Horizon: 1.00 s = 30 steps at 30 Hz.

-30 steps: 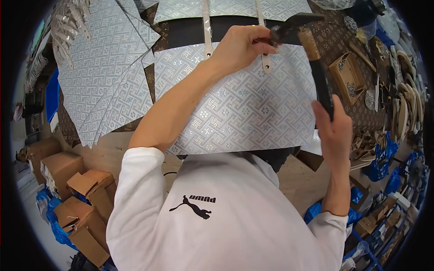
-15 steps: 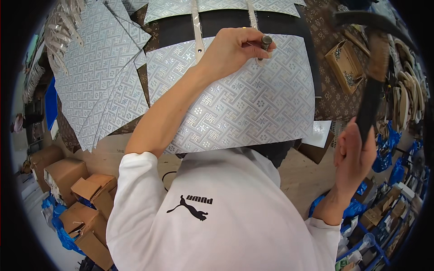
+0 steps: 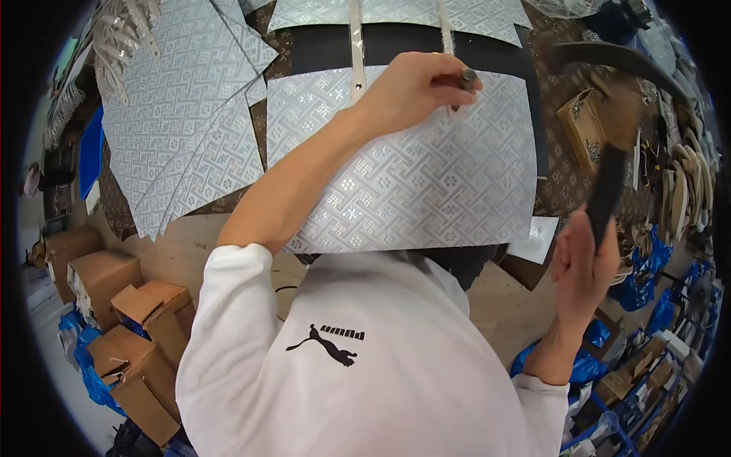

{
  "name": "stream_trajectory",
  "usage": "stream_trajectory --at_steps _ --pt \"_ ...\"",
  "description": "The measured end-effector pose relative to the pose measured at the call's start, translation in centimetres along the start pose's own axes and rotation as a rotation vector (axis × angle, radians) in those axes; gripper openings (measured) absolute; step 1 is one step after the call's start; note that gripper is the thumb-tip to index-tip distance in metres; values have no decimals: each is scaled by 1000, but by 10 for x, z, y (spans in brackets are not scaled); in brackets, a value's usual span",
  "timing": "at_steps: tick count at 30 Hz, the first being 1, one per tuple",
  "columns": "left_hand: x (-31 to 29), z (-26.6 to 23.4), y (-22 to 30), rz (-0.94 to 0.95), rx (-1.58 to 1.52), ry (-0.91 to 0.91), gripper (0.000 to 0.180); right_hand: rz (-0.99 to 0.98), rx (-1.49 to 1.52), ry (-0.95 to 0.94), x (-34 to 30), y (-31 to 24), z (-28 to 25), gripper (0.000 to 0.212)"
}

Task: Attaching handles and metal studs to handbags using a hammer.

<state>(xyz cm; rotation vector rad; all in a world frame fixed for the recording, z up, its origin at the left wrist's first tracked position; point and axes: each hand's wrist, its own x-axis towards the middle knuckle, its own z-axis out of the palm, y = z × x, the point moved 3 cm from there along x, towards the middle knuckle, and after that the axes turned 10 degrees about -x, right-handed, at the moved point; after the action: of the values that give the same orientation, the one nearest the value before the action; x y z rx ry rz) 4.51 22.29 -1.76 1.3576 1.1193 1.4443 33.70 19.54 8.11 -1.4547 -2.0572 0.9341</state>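
Note:
A short dark metal punch (image 3: 467,78) is pinched between the thumb and fingers of my left hand (image 3: 411,90). Its lower end meets a silver-grey patterned sheet (image 3: 426,190), by the near end of the right pale strap (image 3: 444,27); the exact contact spot is partly hidden. The left pale strap (image 3: 357,53) ends at the sheet's far edge with a small metal stud. Off to the right, my right hand (image 3: 585,263) is wrapped round the dark grip of a hammer (image 3: 607,179), raised, with its blurred curved head over the table's right side.
Overlapping patterned sheets (image 3: 179,114) lie at the left, with a bundle of pale straps (image 3: 126,38) beyond. A small wooden box (image 3: 568,131) holding tiny metal parts sits on the right of the brown-patterned table. Cardboard boxes (image 3: 141,373) stand on the floor at lower left.
The whole view has shifted slightly. My right hand has brought the hammer a little leftward, toward the sheet. My left hand keeps the punch at about the same place on the sheet.

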Motion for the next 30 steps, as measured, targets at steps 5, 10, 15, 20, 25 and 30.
stream_trajectory --at_steps 5,10,15,20,25,30 --pt "-14 -64 42 -184 -99 197 39 113 286 157 -1 5 -10 18" --pt "-64 -98 53 95 988 119 50 158 332 87 11 30 -2 20" --pt "-65 -103 55 -423 1096 34 40 192 359 113 22 43 1 20" --pt "-17 -132 109 -266 1288 139 29 235 452 208 30 52 -3 22" --pt "116 -181 120 15 1425 427 38 334 487 378 38 55 -8 26" --pt "77 -253 116 63 1416 597 39 250 337 369 39 62 1 25"
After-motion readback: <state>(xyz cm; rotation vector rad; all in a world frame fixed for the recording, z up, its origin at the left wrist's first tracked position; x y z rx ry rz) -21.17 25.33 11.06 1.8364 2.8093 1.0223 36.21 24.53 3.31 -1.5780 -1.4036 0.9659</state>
